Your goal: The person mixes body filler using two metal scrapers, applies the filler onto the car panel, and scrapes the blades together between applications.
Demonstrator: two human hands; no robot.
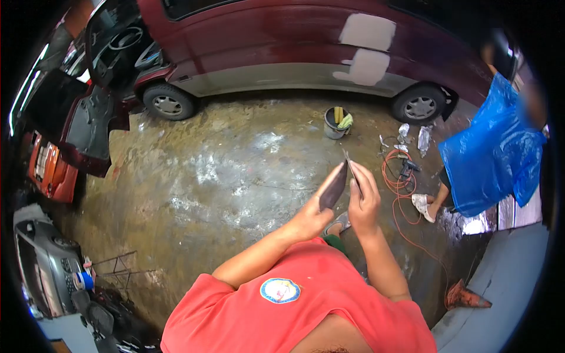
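Observation:
My two hands are raised in front of my red shirt, close together above the wet floor. My left hand holds a dark, flat sheet against its palm, the fingers along its back. Beside it, my right hand grips a thin dark piece, seen nearly edge-on. The upper ends of the two pieces come close to each other near the fingertips. Whether they are joined, I cannot tell.
A maroon van with pale patches stands ahead. Nearer are a bucket with cloths, an orange cord, a power tool and crumpled scraps. A person in blue plastic is at right, a cone lower right.

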